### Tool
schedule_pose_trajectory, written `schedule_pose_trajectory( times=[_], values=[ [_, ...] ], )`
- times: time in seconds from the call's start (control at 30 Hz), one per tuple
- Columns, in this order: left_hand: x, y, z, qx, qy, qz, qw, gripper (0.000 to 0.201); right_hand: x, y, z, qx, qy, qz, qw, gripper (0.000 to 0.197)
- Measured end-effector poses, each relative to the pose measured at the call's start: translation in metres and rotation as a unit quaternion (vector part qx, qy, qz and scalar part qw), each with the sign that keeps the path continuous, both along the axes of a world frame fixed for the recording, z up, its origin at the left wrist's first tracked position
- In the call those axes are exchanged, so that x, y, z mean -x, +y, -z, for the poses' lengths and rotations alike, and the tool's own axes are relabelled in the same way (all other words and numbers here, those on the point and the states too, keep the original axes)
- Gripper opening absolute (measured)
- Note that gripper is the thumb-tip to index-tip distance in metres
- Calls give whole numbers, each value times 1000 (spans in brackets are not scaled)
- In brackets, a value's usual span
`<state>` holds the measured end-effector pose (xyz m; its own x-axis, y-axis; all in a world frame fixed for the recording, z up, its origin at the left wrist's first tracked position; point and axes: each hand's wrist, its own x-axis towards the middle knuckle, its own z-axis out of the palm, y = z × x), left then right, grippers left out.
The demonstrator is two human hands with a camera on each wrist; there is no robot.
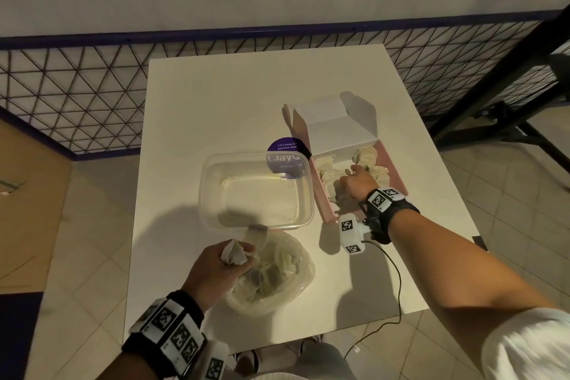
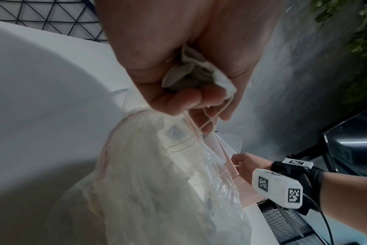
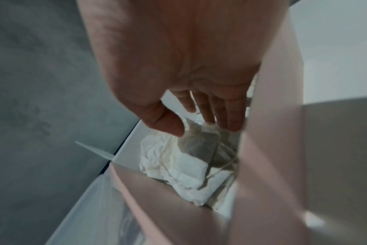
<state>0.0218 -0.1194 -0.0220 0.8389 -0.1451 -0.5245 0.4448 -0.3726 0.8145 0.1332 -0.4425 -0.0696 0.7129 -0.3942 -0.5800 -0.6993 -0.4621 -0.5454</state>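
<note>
My left hand (image 1: 228,259) grips a crumpled bunch of tea bags (image 1: 233,253) with loose strings, right over the mouth of a clear plastic bag (image 1: 277,274) holding more tea bags. In the left wrist view the fingers (image 2: 199,99) curl round the bunch (image 2: 191,74) above the bag (image 2: 157,182). A blurred pale piece (image 1: 256,234) hangs just beyond the fingers. My right hand (image 1: 354,179) reaches into an open pink box (image 1: 322,203) of tea bags (image 1: 367,154). Its straight fingers (image 3: 230,119) and thumb touch a tea bag (image 3: 199,145) in the box (image 3: 262,149).
A clear plastic container (image 1: 203,194) stands on the white table (image 1: 216,95) between bag and box, partly over a purple round sticker (image 1: 285,145). A black cable (image 1: 398,281) runs off the front edge. A wire mesh fence (image 1: 77,86) stands behind, a black stand (image 1: 509,120) at right.
</note>
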Motion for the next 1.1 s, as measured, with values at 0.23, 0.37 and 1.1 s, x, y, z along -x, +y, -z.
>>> schedule_pose_trajectory(
  times=[0.23,0.37,1.1],
  values=[
    [2,1,5,12,5,-5,1000,14,-4,13,-4,-3,27,-64,998,55],
    [3,1,8,7,1,-7,1000,16,-5,19,-1,-31,1,-51,998,60],
    [-2,-20,-10,229,91,-100,964,20,105,107,-88,-133,-173,-199,955,25]
  ],
)
